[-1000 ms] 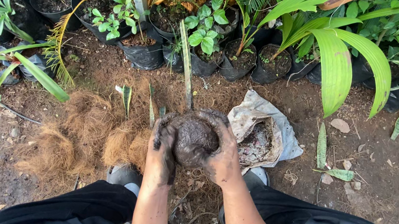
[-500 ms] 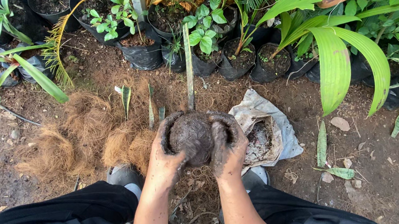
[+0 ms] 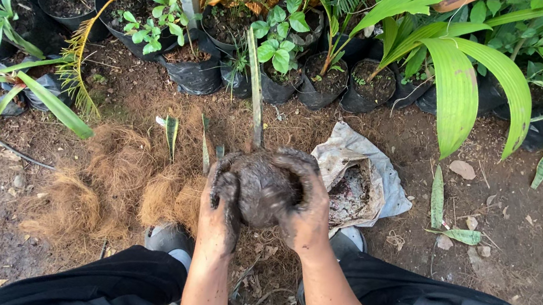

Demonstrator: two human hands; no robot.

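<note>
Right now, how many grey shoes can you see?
2. One shoe lies beside the brown fibre pile; the other shoe beside the white bag. Both are partly hidden.

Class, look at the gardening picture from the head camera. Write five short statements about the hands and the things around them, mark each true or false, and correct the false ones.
1. Both hands, left hand and right hand, cup a dark soil ball. True.
2. The hands are clean. False: they are smeared with dark soil.
3. A thin stem rises from the ball. True.
4. An open pale bag lies to the left of the hands. False: it lies to their right, on the ground.
5. Brown coconut fibre is heaped inside a pot. False: it lies loose on the ground, left of the hands.
</note>
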